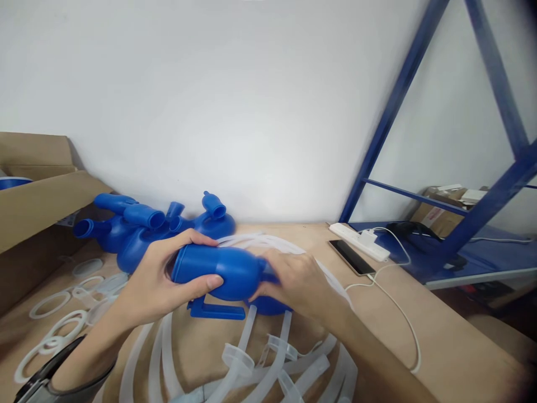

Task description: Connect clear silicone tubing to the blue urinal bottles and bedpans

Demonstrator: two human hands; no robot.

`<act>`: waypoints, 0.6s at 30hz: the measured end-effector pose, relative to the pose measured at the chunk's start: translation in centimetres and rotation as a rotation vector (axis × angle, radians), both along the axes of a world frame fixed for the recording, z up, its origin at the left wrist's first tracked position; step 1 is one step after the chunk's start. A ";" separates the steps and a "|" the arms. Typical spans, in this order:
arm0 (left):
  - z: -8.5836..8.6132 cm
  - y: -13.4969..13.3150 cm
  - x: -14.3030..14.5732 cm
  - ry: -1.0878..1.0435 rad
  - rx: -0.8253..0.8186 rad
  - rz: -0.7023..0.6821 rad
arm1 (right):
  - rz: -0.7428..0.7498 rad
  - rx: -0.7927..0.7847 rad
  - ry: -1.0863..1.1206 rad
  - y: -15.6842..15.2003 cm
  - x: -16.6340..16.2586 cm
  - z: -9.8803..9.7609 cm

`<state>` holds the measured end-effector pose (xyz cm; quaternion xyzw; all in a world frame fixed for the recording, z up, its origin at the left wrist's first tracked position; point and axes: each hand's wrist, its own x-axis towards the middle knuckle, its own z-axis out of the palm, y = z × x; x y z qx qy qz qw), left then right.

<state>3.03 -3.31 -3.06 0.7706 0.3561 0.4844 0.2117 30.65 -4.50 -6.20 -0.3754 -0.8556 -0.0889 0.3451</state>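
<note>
"Translucent tubes (pixel 277 364) nearest me, too tangled to count. What's in hand?"

"One blue handled bottle (pixel 237 271), above the tubes: my left hand (pixel 157 285) curls wide round its broad end, my right hand (pixel 296 274) pinches its neck."

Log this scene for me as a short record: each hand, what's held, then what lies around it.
Left hand: grips the wide end of a blue container
Right hand: grips its narrow end
Container pose: lying roughly sideways, held over the table
Nearest the person: translucent tubes, curving across the table
Left side: white rings, more blue containers, a cardboard box
Right side: phone with a white cable attached, beside a power strip
</note>
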 end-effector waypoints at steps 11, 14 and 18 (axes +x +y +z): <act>0.2 0.4 -0.4 0.101 0.191 -0.027 | -0.022 0.176 -0.040 0.7 -0.6 -1.0; 0.5 0.4 -1.2 0.221 0.335 -0.065 | -0.030 0.165 -0.083 0.7 -0.5 -0.7; 0.9 -0.3 -2.3 0.375 0.459 -0.149 | 0.021 0.061 -0.187 0.3 0.1 0.1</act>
